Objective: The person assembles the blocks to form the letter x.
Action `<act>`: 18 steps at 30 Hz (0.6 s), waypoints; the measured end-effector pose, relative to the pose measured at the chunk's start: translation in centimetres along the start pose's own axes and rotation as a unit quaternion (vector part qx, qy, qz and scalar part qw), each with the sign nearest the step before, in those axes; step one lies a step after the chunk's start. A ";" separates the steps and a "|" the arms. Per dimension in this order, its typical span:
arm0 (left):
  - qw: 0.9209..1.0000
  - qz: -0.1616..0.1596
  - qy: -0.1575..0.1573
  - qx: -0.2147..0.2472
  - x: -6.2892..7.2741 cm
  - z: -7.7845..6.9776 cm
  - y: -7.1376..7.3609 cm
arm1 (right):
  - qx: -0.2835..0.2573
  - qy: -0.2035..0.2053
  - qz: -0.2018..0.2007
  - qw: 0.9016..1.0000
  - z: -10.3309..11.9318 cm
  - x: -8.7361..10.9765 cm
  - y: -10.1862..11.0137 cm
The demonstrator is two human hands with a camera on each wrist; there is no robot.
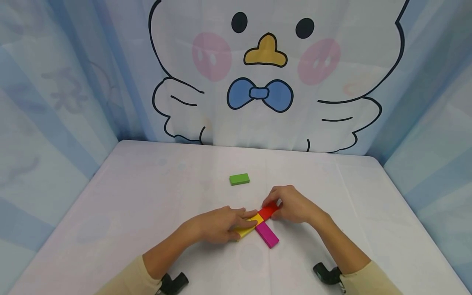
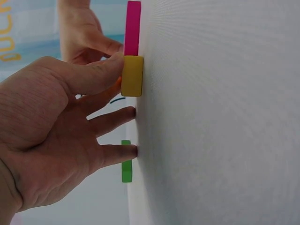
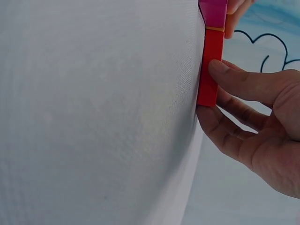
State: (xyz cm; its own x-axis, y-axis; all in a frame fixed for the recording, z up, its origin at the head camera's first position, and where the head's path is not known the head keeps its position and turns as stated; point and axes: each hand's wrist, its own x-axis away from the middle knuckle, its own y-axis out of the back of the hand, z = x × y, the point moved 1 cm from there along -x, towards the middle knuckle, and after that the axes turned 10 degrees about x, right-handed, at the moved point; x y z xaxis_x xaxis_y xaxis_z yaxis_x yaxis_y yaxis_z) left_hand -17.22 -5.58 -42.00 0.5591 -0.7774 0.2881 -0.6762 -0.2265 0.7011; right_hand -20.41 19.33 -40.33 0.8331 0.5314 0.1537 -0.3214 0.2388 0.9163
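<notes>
On the white table, a yellow block (image 1: 246, 232), a red block (image 1: 268, 211) and a magenta block (image 1: 267, 235) lie flat with their ends together. My left hand (image 1: 220, 224) holds the yellow one, thumb on its near side and fingertips over its top and far side. The two outer fingers of that hand are spread toward the tabletop in the left wrist view. My right hand (image 1: 295, 205) grips the red block between thumb and fingers, with a fingertip at its outer end. Neither hand touches the magenta block, which points toward the near right.
A green block (image 1: 239, 179) lies alone farther back on the white table (image 1: 166, 176). Pale blue curtains (image 1: 55, 102) stand at the sides, and a cartoon-printed cloth (image 1: 258, 123) hangs behind the table. Black wrist cameras (image 1: 327, 273) sit at both sleeves.
</notes>
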 end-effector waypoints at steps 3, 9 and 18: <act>1.000 -0.001 -0.002 -0.003 0.0 0.0 0.0 | 0.000 0.004 -0.003 1.000 0.1 0.0 0.0; 1.000 -0.003 0.000 -0.005 0.1 0.0 0.0 | 0.003 0.010 -0.006 1.000 0.3 -0.1 0.0; 1.000 -0.006 -0.007 -0.007 0.1 -0.1 0.0 | 0.010 0.006 -0.004 1.000 0.1 -0.1 -0.2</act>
State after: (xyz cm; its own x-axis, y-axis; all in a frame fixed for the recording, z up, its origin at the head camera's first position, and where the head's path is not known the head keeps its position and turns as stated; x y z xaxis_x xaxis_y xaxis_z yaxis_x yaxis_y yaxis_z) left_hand -17.12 -5.55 -41.87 0.5596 -0.7833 0.2708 -0.6631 -0.2271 0.7133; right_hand -20.39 19.13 -40.44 0.8301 0.5394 0.1411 -0.3046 0.2267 0.9251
